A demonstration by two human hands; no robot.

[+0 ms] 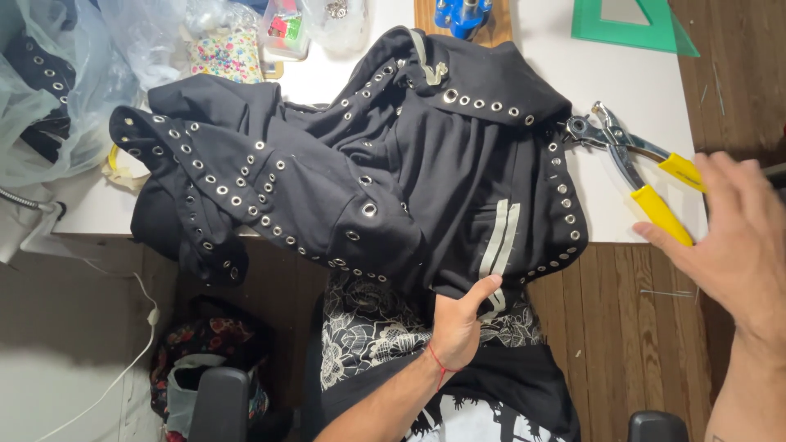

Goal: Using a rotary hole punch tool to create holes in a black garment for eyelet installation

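Head view | left hand (458, 323) pinches soft, floppy black eyelet garment (393, 172) hem, lower centre | right hand (733, 237) spread, fingers touching yellow-handled pliers (634, 168), right edge | grip fabric at seams

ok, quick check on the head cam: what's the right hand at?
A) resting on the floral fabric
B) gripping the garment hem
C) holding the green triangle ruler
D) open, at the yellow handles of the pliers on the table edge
D: the right hand is spread open, fingertips at the yellow-handled pliers lying on the white table, while the left hand grips the lower edge of the black eyelet-studded garment.
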